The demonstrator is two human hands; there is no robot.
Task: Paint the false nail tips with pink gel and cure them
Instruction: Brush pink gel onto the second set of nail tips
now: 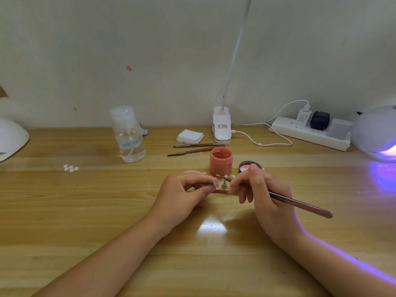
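A nail tip (pixel 215 181) is pinched in the left hand (pixel 184 194) and touched by the brush (pixel 300 205) gripped in the right hand (pixel 265 196) – painting seems only begun, as the lit curing lamp (pixel 375 133) stands well apart – unused so far.

Left hand (pixel 184 190): pinches a nail tip (pixel 215 182)
Right hand (pixel 262 189): holds brush (pixel 300 204)
Behind: pink jar (pixel 221 161)

Both forearms are bare to the frame's lower edge, with no sleeves showing. The left hand (pixel 182 196) and right hand (pixel 265 198) wear no gloves, and the fingernails are short.
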